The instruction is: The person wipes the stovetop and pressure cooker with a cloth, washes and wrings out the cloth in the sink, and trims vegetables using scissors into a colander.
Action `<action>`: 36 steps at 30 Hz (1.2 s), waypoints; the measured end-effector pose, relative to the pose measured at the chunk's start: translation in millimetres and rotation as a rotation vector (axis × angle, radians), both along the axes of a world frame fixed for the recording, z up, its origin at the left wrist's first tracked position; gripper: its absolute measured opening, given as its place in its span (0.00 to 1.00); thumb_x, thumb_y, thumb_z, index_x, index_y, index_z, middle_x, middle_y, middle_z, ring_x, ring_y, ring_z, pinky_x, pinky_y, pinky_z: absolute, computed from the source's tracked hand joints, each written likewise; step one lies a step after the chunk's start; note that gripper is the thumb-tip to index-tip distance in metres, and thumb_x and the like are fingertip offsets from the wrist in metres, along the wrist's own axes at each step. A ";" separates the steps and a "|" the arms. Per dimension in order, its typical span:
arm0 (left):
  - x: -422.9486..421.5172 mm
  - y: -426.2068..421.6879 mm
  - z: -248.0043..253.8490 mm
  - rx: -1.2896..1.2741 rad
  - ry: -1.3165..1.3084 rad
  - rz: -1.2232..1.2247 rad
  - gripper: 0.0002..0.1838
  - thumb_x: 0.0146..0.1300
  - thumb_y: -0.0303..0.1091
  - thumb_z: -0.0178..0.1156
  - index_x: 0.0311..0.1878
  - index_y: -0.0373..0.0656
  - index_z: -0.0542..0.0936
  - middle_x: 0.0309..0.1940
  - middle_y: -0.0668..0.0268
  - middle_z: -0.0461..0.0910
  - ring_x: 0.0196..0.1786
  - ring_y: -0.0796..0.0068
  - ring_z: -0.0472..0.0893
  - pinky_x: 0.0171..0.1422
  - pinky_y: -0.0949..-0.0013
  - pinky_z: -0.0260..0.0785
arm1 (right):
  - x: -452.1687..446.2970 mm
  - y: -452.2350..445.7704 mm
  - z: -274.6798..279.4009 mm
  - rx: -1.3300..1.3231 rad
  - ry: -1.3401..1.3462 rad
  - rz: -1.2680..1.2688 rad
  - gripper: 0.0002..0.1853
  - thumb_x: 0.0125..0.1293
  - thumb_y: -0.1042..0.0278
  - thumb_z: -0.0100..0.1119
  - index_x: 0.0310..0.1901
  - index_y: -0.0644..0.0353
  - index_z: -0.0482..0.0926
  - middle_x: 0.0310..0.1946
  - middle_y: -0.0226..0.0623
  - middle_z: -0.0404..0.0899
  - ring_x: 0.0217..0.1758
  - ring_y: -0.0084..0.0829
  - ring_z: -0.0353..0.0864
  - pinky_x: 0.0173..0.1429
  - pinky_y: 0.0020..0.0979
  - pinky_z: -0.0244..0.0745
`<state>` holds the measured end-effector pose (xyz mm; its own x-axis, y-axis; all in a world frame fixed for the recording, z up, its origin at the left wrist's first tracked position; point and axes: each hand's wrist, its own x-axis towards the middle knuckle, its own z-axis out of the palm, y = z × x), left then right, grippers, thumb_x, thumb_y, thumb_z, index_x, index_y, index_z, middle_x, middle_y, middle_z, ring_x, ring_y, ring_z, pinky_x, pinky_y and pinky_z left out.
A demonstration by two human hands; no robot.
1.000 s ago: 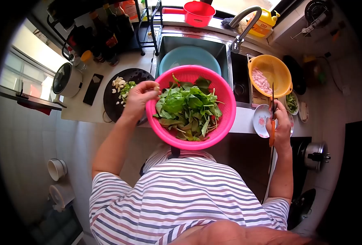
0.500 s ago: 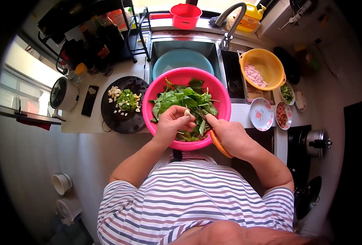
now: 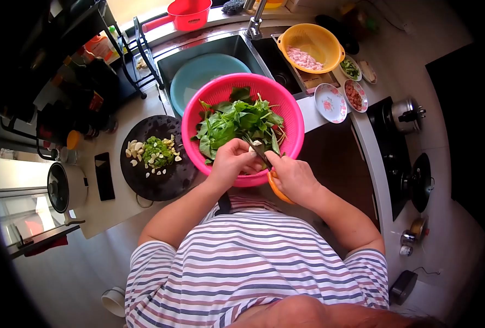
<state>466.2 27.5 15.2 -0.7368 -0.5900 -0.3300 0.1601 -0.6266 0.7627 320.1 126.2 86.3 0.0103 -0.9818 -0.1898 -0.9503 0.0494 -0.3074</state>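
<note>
My left hand (image 3: 232,162) pinches a pale garlic clove (image 3: 256,143) over the near side of a pink basket (image 3: 298,117). My right hand (image 3: 295,179) is closed round the orange handle of a knife (image 3: 278,189), its dark blade beside the clove. Both hands are close together, and the fingers partly hide the blade. Leafy greens (image 3: 234,121) fill the basket below them. To the left, a round dark chopping board (image 3: 168,188) carries chopped green pieces (image 3: 157,151) and several garlic cloves (image 3: 134,148).
Behind the basket a teal basin (image 3: 185,82) sits in the sink (image 3: 166,63). Back right stands a yellow colander (image 3: 332,44) with pale meat, near a flowered plate (image 3: 330,103) and small dishes of cut food. A phone (image 3: 104,176) lies left of the board.
The head view has turned, so the counter appears tilted. My right hand and the knife have come closer to the clove in my left hand. Both hands keep their holds.
</note>
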 end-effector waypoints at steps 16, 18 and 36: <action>6.4 -9.7 -10.8 0.187 0.065 -0.039 0.07 0.60 0.22 0.50 0.42 0.34 0.72 0.35 0.54 0.78 0.35 0.64 0.82 0.37 0.67 0.78 | 19.6 -2.9 4.0 -0.031 0.168 -0.051 0.19 0.50 0.70 0.59 0.45 0.59 0.67 0.29 0.45 0.71 0.35 0.44 0.75 0.37 0.40 0.71; 5.7 -13.0 -11.0 0.185 0.066 -0.036 0.07 0.61 0.22 0.50 0.42 0.33 0.72 0.35 0.54 0.79 0.35 0.64 0.82 0.37 0.67 0.78 | 17.0 -5.0 2.7 -0.039 0.167 -0.050 0.21 0.50 0.70 0.59 0.47 0.58 0.67 0.30 0.44 0.70 0.36 0.44 0.75 0.39 0.39 0.71; 13.1 -5.4 -16.5 -0.886 -0.385 0.015 0.15 0.53 0.30 0.63 0.42 0.37 0.71 0.22 0.60 0.78 0.23 0.70 0.78 0.27 0.69 0.69 | 0.5 -8.6 -5.2 0.048 -0.013 -0.094 0.14 0.53 0.67 0.57 0.42 0.58 0.69 0.23 0.46 0.76 0.28 0.48 0.77 0.31 0.44 0.71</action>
<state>479.4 22.1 -1.4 -0.6615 -0.7497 0.0218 -0.1964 0.2011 0.9597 320.6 117.6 81.0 -0.0786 -0.9683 -0.2372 -0.9367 0.1532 -0.3149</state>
